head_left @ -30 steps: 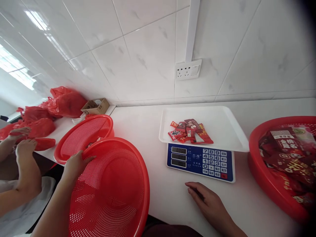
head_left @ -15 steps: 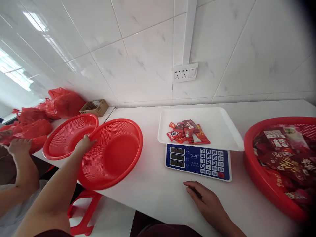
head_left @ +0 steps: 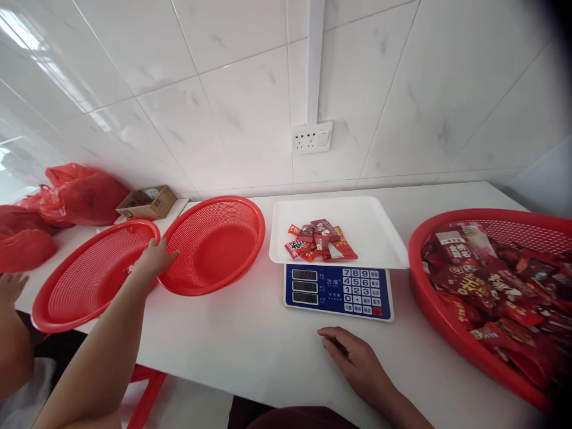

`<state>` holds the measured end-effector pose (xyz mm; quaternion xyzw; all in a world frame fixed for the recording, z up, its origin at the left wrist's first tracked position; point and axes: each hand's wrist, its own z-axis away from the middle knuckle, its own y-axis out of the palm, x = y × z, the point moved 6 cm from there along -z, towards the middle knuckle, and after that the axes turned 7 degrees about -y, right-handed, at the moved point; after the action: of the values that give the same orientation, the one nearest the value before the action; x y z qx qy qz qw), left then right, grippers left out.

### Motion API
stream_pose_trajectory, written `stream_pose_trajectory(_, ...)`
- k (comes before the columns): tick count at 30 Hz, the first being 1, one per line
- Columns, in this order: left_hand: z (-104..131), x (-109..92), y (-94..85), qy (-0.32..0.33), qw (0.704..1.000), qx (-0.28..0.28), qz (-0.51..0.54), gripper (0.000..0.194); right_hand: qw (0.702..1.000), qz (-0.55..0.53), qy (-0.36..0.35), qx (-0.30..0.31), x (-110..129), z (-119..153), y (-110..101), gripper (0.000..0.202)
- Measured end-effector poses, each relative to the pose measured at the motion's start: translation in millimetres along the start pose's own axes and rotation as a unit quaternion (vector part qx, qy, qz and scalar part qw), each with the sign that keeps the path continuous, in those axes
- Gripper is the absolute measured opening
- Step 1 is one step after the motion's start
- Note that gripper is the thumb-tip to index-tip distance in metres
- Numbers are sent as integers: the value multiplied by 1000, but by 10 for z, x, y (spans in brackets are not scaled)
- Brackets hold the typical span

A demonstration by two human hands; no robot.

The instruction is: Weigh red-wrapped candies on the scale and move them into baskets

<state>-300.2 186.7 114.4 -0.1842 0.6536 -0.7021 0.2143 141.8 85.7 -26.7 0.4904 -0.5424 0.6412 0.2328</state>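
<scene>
My left hand (head_left: 152,260) reaches across to where two red plastic baskets meet. Its fingers are apart at the near rim of the right one (head_left: 218,283), and I see nothing held in them. The left basket (head_left: 58,289) lies partly under my forearm. Resting on the table by a blue-panelled digital scale (head_left: 337,292) is my right hand (head_left: 353,357), loosely curled, thumb and forefinger apart, with nothing in it. On the scale's white tray (head_left: 379,232) lies a small heap of red-wrapped snack packets (head_left: 322,239).
At right stands a large red basket (head_left: 417,280) full of snack packets (head_left: 487,286). Red plastic bags (head_left: 84,193) and a small cardboard box (head_left: 149,202) sit at back left. A co-worker's arm (head_left: 13,333) shows at far left; a red stool (head_left: 145,396) is below the table.
The right of the two baskets has shifted back and toward the scale, and the left one lies further left and nearer. My view has turned slightly right. The right hand stays on the table.
</scene>
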Motion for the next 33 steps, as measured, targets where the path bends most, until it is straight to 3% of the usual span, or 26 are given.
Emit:
stream_pose_trajectory(3, 312, -334, -147, 13, 997, -64, -29, 59, 1000, 4, 4, 0, 8, -7, -3, 25)
stream_pose_trajectory(5, 584, -812, -185, 133, 988, -85, 4, 56, 1000, 4, 7, -2, 3, -7, 0, 25)
stream_pose_trajectory(6, 726, -1083, -161, 204, 976, -68, 41, 56, 1000, 3, 7, -4, -3, -6, 4, 25)
stream_pose_trajectory(9, 1087, -1872, 57, 384, 916, 58, 96, 62, 1000, -2, 10, -7, -37, 6, 25, 25)
stream_pose_trajectory(12, 1184, -2426, 269, 433, 886, 141, 92, 77, 1000, -3, 17, -17, -81, 24, 34, 26)
stream_pose_trajectory(15, 1136, -2741, 357, 440, 880, 166, 63, 83, 1000, -1, 19, -25, -100, 41, 30, 27)
stream_pose_trajectory(19, 1056, -2838, 297, 428, 894, 131, 31, 75, 1000, -8, 9, -24, -91, 43, 33, 26)
stream_pose_trajectory(27, 997, -2695, 289, 373, 913, 143, 78, 53, 1000, -9, -10, -10, -94, 26, 71, 25)
stream_pose_trajectory(33, 966, -2545, 122, 352, 925, 87, 116, 27, 1000, -13, -4, -12, -97, 32, 63, 26)
